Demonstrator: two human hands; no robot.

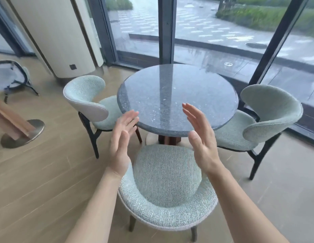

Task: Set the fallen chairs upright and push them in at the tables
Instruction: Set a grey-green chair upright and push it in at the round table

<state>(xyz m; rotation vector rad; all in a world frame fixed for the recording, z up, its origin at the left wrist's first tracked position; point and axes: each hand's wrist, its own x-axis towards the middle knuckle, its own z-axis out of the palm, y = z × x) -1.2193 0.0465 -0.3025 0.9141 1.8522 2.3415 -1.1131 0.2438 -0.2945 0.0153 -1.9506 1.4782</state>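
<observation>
The near chair (167, 186) stands upright, its rounded seat of nubbly pale green-grey cloth facing the counter (177, 99) and its curved back rim toward the camera, on dark legs. The seat's far edge lies just short of the counter's near edge, not under it. Above the seat both hands hover with palms turned toward each other, touching nothing. The left hand (121, 141) has its fingers (130, 118) straight and loosely together; the right hand (201, 137) has its fingers (189, 111) straight and slightly fanned, thumb apart.

The counter is a round slab of polished speckled grey stone with a rough-looking rim, on a dark wood pedestal with a pale round foot. The left chair (89, 102) is upright, its seat tucked partly under the counter; its shell back is smooth pale fabric outside and the same nubbly cloth inside. The right chair (261, 123) is also upright, wrapped in the same cloth, its seat reaching under the counter's right edge.

The floor (47, 172) is light wood-grain planking. At far left a tipped table (10, 78) shows its round top on edge, and nearer lies a round brushed-metal base (23, 135) with a wooden post. A cream round column (52, 37) stands behind the left chair, and dark-framed windows (205, 32) show wet paving and greenery. No writing can be read.
</observation>
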